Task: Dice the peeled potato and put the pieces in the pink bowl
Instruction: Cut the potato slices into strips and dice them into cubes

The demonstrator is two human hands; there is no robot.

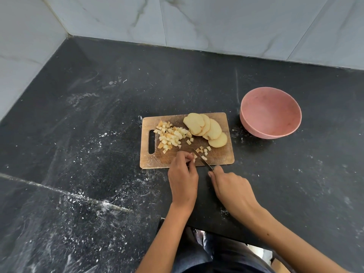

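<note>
Dicing on the scuffed rectangular wooden cutting board point(220, 156) | left hand point(183, 174) pinches a small potato strip point(194, 157) at the board's near edge | right hand point(230, 186) grips a thin dark-bladed knife point(201, 158) | pale diced cubes point(170, 136) heaped near handle slot | round peeled slices point(204, 128) overlapping at back | matte pink bowl point(270, 113) right of board, nothing in it.

- Two bare forearms come up from the bottom of the frame, no sleeves in sight.
- Left hand point(183, 174), lower centre: no ring, no watch, no glove.
- Right hand point(230, 186), just to its right: equally unadorned, wrist bare.
- Bottom centre, between the arms: dark trousers point(222, 253), denim-like, creased.
</note>
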